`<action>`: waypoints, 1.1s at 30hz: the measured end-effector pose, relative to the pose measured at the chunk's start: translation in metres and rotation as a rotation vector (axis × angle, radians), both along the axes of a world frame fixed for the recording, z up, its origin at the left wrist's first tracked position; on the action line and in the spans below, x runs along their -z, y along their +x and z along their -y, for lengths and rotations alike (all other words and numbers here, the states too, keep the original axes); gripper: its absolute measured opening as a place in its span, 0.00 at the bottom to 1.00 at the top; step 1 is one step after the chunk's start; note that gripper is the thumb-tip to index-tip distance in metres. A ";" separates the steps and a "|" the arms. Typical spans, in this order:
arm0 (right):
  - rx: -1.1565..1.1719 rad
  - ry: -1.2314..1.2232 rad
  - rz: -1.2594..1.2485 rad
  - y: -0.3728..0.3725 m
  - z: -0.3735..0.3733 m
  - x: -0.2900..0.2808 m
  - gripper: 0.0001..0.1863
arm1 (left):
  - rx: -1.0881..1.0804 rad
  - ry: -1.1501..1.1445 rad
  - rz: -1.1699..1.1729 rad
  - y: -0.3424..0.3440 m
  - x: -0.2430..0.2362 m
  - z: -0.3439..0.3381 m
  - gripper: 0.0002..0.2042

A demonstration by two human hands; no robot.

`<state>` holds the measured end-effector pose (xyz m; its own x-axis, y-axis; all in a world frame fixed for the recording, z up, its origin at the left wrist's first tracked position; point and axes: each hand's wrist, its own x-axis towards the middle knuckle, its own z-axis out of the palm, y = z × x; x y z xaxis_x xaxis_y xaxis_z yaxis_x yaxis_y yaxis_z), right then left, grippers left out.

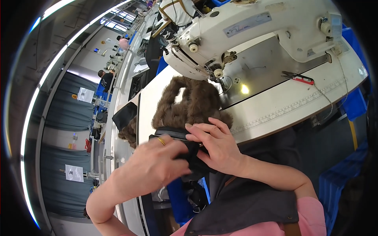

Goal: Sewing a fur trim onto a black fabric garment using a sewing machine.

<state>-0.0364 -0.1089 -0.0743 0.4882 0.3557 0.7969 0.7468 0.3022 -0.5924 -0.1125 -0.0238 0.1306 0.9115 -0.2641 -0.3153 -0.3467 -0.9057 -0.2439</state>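
**Head view: both hands closed on dark fabric at the edge of a brown fur piece**

The head view showed the left hand (151, 161) at the centre of the frame, a gold ring (161, 141) on one finger, its grip pinched shut over a fold of dark fabric (191, 157). The right hand (216, 143) lay just beside it, touching the same fabric, its fingers (204, 128) curled over the top edge and pressed down so that its grip also held the fabric. The two hands overlapped slightly at the middle.

The dark fabric joined a brown fur piece (193, 104), which lay on the white surface (283, 106) just above the hands and reached up under the head of the white sewing machine (244, 31) in the upper centre. Part of the fur hung over the surface's left edge. A small light glowed on the metal plate near the needle area.

A pair of red-handled snips (301, 78) rested on the surface at the upper right, well apart from the hands. A ruler strip ran along the surface's near edge. At the bottom of the frame a pink sleeve (311, 214) and a dark apron (252, 204) were visible. In the far upper left, other people stood by other work stations.
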 end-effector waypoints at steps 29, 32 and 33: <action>-0.118 0.009 -0.006 0.015 -0.007 0.006 0.20 | 0.224 0.073 0.214 -0.019 -0.005 0.000 0.09; -0.072 -0.021 0.016 0.013 -0.009 0.005 0.20 | 0.218 0.177 0.223 -0.021 -0.010 -0.001 0.08; -0.073 -0.019 0.017 0.012 -0.009 0.005 0.20 | 0.217 0.228 0.244 -0.022 -0.011 0.000 0.08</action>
<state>-0.0241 -0.1002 -0.0790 0.4475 0.4045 0.7976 0.7331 0.3449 -0.5862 -0.1350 -0.0236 0.1421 0.8975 -0.4072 -0.1691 -0.4313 -0.7311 -0.5287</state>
